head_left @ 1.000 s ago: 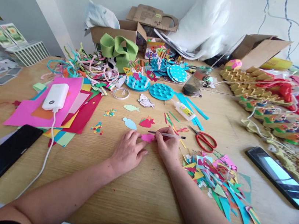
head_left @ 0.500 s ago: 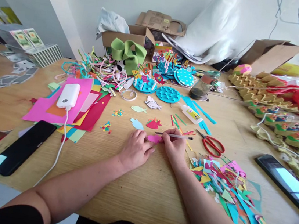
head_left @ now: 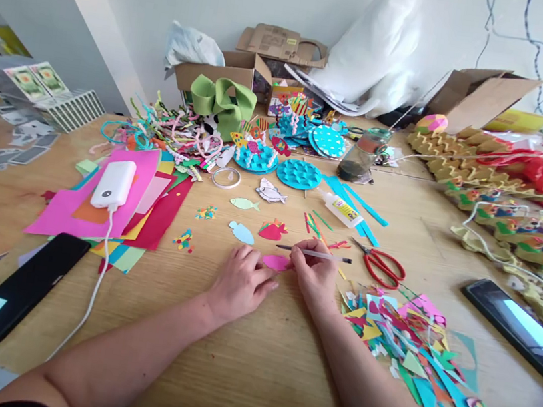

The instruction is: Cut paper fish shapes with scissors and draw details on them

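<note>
My left hand (head_left: 240, 281) lies flat on the wooden table (head_left: 250, 355), fingers together, its tips pressing the left edge of a small pink paper cutout (head_left: 275, 262). My right hand (head_left: 315, 273) is closed on a thin pen (head_left: 317, 254) that lies almost level, tip at the pink cutout's right side. Just beyond lie a light blue paper fish (head_left: 241, 231), a red paper fish (head_left: 272, 230) and a green paper fish (head_left: 244, 204).
Red scissors (head_left: 381, 265) and a glue bottle (head_left: 340, 208) lie to the right, paper scraps (head_left: 404, 337) nearer. Coloured paper sheets (head_left: 115, 202) with a white power bank (head_left: 113, 183), a black phone (head_left: 21, 293), another phone (head_left: 520, 324), cardboard boxes (head_left: 219, 71).
The view swung slightly right, then back. Both hands stay on the pink cutout; the pen has shifted only a little over it.
</note>
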The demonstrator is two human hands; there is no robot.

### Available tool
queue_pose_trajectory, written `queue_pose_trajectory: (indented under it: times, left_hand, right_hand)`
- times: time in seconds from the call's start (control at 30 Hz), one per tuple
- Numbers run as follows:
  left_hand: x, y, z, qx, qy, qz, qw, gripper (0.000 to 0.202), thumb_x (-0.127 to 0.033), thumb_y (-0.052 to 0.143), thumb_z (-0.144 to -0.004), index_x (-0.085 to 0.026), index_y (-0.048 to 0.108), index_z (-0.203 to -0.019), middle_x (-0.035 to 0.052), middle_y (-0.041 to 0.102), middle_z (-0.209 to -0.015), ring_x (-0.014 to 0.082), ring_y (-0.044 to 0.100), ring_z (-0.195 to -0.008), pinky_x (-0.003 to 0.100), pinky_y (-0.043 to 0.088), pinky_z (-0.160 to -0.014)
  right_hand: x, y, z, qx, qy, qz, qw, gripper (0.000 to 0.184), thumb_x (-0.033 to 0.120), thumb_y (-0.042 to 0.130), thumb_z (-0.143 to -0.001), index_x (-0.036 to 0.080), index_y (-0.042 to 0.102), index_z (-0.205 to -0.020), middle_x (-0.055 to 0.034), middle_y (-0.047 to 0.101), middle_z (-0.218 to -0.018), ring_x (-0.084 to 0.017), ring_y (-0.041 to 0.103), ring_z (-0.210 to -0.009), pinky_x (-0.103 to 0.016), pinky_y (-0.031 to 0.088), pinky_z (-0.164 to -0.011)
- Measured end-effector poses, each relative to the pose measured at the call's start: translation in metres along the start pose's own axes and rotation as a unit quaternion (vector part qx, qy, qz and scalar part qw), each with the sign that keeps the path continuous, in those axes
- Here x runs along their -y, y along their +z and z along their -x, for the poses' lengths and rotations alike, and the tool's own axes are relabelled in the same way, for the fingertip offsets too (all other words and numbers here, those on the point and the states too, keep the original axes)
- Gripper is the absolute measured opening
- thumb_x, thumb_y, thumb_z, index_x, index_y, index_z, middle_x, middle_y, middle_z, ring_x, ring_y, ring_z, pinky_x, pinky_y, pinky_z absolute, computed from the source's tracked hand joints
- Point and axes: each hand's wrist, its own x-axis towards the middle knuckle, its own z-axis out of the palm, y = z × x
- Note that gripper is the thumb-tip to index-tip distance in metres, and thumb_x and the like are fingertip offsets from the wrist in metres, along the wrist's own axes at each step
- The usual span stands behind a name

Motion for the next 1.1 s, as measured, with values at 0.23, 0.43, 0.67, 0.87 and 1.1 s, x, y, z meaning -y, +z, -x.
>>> queue_pose_trajectory:
  times: [0.23, 0.43, 0.67, 0.87, 1.1]
  left_hand:
    - [0.001, 0.001, 0.002, -0.017, 0.003, 0.016, 1.0, 0.021, -0.033, 0.061, -0.089, -0.023, 0.072, -0.105, 0.0099, 0.059, -0.111, 0.0269, 0.047, -0.109, 0.047, 0.045, -0.095]
    - [-0.002, 0.001, 0.004, -0.005, 0.0, 0.0, 1.0, 0.024, -0.03, 0.061, -0.089, -0.022, 0.071, -0.109, 0.0109, 0.059, -0.117, 0.029, 0.045, -0.114, 0.05, 0.045, -0.098]
    - [-0.005, 0.0, 0.005, 0.002, -0.001, -0.019, 1.0, 0.026, -0.03, 0.061, -0.089, -0.022, 0.069, -0.112, 0.0108, 0.059, -0.119, 0.0287, 0.046, -0.115, 0.05, 0.045, -0.099]
    - [-0.006, 0.0, 0.005, 0.005, -0.003, -0.022, 1.0, 0.024, -0.03, 0.062, -0.089, -0.022, 0.07, -0.11, 0.0111, 0.059, -0.12, 0.0289, 0.046, -0.117, 0.05, 0.045, -0.099]
    - [-0.008, -0.002, 0.006, 0.015, -0.014, -0.01, 1.0, 0.029, -0.032, 0.062, -0.089, -0.021, 0.068, -0.115, 0.0111, 0.059, -0.121, 0.0291, 0.046, -0.119, 0.049, 0.043, -0.102]
  right_hand:
    - [-0.002, -0.005, -0.004, 0.048, 0.079, -0.026, 0.995, 0.018, 0.035, 0.068, -0.073, 0.02, 0.057, -0.072, 0.0037, 0.055, -0.051, -0.011, 0.049, -0.036, -0.023, 0.041, -0.036]
    - [-0.003, -0.004, -0.005, 0.05, 0.098, -0.007, 0.994, 0.021, 0.034, 0.07, -0.071, 0.022, 0.053, -0.071, 0.0038, 0.057, -0.05, -0.012, 0.051, -0.033, -0.022, 0.039, -0.032]
    - [-0.008, -0.004, -0.003, 0.029, 0.078, 0.013, 0.996, 0.025, 0.042, 0.066, -0.079, 0.022, 0.051, -0.072, 0.0035, 0.057, -0.051, -0.011, 0.049, -0.032, -0.023, 0.036, -0.031]
    - [-0.011, -0.005, -0.004, 0.034, 0.037, 0.043, 0.998, 0.022, 0.037, 0.066, -0.08, 0.022, 0.052, -0.071, 0.002, 0.057, -0.051, -0.013, 0.054, -0.04, -0.024, 0.042, -0.038]
    - [-0.007, -0.004, -0.006, 0.053, 0.099, 0.009, 0.994, 0.027, 0.041, 0.07, -0.075, 0.022, 0.05, -0.072, 0.0036, 0.057, -0.05, -0.013, 0.051, -0.033, -0.022, 0.039, -0.03]
